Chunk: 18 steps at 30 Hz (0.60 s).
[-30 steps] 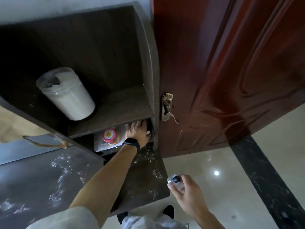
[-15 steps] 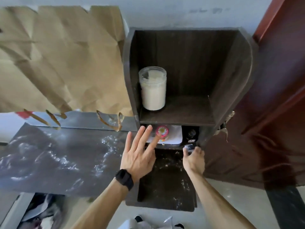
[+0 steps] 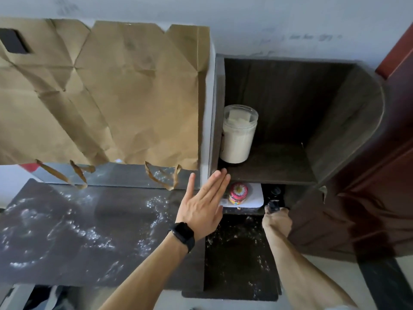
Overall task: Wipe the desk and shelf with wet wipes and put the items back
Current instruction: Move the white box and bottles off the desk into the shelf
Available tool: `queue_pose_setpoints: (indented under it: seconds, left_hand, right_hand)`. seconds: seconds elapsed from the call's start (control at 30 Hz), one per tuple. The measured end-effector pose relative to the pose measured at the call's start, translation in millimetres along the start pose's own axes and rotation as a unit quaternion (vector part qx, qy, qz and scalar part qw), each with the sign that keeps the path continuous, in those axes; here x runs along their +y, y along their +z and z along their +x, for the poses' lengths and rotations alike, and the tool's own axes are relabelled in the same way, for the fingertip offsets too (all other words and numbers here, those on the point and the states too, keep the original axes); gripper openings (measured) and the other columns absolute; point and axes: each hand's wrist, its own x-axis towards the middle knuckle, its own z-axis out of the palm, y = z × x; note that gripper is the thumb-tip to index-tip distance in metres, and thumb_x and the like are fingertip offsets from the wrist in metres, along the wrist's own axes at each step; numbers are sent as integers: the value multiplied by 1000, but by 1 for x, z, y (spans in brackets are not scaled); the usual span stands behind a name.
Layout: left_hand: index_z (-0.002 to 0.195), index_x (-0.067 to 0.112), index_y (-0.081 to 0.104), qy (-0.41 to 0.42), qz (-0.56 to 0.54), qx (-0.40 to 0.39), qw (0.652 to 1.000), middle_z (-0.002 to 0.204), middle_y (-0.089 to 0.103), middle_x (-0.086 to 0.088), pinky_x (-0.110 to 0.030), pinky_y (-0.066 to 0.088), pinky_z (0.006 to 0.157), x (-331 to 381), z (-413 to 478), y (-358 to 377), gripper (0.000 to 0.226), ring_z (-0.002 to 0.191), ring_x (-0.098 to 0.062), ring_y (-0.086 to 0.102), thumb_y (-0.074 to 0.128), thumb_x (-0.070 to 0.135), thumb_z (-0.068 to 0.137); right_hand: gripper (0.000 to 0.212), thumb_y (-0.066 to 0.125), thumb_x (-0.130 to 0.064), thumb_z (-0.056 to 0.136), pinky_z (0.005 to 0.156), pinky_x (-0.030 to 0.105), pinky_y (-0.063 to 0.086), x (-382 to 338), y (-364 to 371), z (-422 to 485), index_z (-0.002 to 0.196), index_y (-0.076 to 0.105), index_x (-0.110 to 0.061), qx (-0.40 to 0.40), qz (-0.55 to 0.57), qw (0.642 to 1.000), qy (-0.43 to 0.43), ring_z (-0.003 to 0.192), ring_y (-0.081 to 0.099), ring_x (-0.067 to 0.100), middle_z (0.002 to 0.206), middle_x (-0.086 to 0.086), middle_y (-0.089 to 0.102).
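A dark wooden shelf unit [image 3: 348,121] stands on the dark desk [image 3: 78,238], whose top shows wet streaks. A clear jar of white stuff [image 3: 238,136] sits on the upper shelf at its left. In the lower compartment a small pink-lidded jar [image 3: 238,193] rests on a white flat item [image 3: 254,196], with a dark bottle [image 3: 276,191] to its right. My left hand [image 3: 201,206] hovers flat, fingers straight, in front of the shelf's left edge. My right hand [image 3: 277,219] holds a small dark-capped bottle [image 3: 273,206] at the lower compartment's opening.
Crumpled brown paper bags [image 3: 107,97] hang on the wall behind the desk, handles dangling. A red-brown door [image 3: 368,198] stands just right of the shelf. Pale floor shows at the lower right.
My left hand has pulled out of the lower compartment and now hovers flat. My right hand brought the small bottle from low over the floor up to the lower compartment.
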Motion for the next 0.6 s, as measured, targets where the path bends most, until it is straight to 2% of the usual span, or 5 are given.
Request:
queue_pose_setpoints:
  seconds: [0.17, 0.33, 0.43, 0.53, 0.6]
  left_hand:
    - [156, 11, 11, 19, -2, 3, 1000, 165, 5, -3, -61, 13, 117, -4, 3, 3, 88, 151, -16, -1, 55, 38, 85]
    - [156, 10, 9, 16, -10, -13, 1000, 165, 5, -4, -61, 11, 117, -4, 4, 3, 91, 151, -15, -1, 57, 37, 84]
    - [156, 8, 6, 12, -13, -23, 1000, 165, 2, -5, -61, 6, 118, -2, 4, 3, 93, 151, -17, -4, 58, 37, 84]
    - [156, 9, 7, 9, -35, -19, 999, 165, 0, -6, -59, 5, 118, 4, -3, 6, 92, 151, -19, -3, 58, 32, 83]
    - [156, 11, 11, 30, -65, -27, 997, 165, 1, -4, -58, 6, 118, 14, -16, 12, 90, 151, -21, -1, 58, 29, 81]
  right_hand:
    - [41, 67, -30, 92, 79, 45, 54, -11, 3, 7, 119, 53, -2, 9, -26, 1000, -3, 107, 64, 41, 113, 26, 66]
    - [42, 66, -36, 91, 80, 48, 54, -10, 11, 9, 115, 55, -4, 38, -17, 999, -15, 104, 65, 42, 111, 25, 66]
    - [48, 66, -30, 90, 84, 45, 51, -2, 14, 3, 127, 52, -4, 40, 26, 998, -39, 108, 63, 42, 115, 24, 66]
    - [52, 63, -27, 92, 86, 39, 50, 22, 12, -13, 137, 46, -7, 29, 82, 994, -68, 103, 67, 33, 109, 13, 72]
    - [48, 61, -28, 94, 89, 31, 48, 46, 5, -27, 137, 49, -12, -6, 77, 992, -100, 99, 70, 24, 113, 3, 72]
